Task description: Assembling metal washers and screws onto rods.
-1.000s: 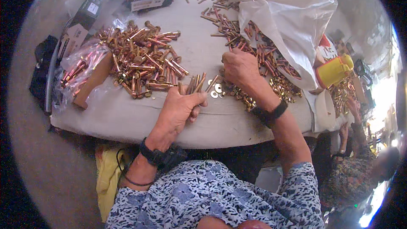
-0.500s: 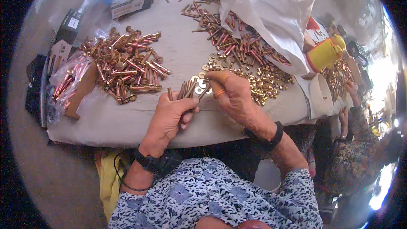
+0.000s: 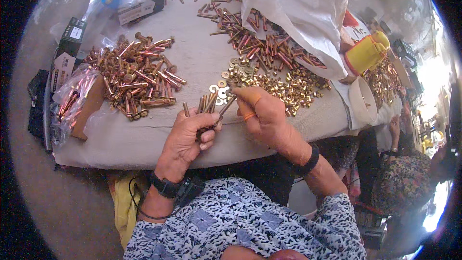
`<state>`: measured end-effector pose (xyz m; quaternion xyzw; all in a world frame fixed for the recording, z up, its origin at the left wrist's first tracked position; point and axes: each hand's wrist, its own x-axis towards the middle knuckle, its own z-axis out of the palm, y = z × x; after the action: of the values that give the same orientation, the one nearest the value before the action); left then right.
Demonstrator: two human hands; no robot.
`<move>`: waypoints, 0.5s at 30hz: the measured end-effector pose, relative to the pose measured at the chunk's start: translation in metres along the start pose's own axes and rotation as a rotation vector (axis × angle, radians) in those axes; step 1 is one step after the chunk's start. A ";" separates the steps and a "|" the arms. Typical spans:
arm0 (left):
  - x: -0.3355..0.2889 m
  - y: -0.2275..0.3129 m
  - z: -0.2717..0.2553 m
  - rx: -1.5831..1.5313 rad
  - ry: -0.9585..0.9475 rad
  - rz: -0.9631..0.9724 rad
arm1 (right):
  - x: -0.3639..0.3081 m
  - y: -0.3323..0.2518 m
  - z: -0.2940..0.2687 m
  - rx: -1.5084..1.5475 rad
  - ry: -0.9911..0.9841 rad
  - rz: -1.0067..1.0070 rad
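My left hand (image 3: 185,137) is closed around several brass-coloured bolts (image 3: 208,103) whose shanks point up and away from me; one leans right. At that bolt's tip is my right hand (image 3: 270,118), with orange bands on its fingers. Its thumb and forefinger are pinched together, and what sits between them is too small to make out. Flat washers (image 3: 222,84) lie just beyond both hands. To their right spreads a heap of small gold nuts or sleeves (image 3: 288,89). A pile of assembled bolts (image 3: 139,77) lies to the left.
Reddish bolts (image 3: 274,50) spill from a white sack (image 3: 308,9). At right stand a yellow container (image 3: 364,58) and a white tub (image 3: 362,103). A plastic bag of bolts (image 3: 77,96), a cardboard piece (image 3: 89,108) and boxes (image 3: 72,36) line the left. Another person (image 3: 402,178) sits at far right.
The view has shifted slightly, so the table's contents appear a little further left. Both hands stay close together, the right still pinching at the leaning bolt's tip. The other person's arm has moved.
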<state>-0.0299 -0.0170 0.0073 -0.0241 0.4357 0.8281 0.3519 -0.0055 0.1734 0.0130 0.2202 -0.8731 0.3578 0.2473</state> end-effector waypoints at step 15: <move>-0.004 0.004 0.002 0.116 0.053 0.095 | 0.025 0.079 -0.062 -0.447 0.033 0.314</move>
<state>-0.0288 -0.0193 0.0123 -0.0047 0.4928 0.8163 0.3013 -0.0519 0.2648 0.0254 0.0161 -0.9498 0.1935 0.2453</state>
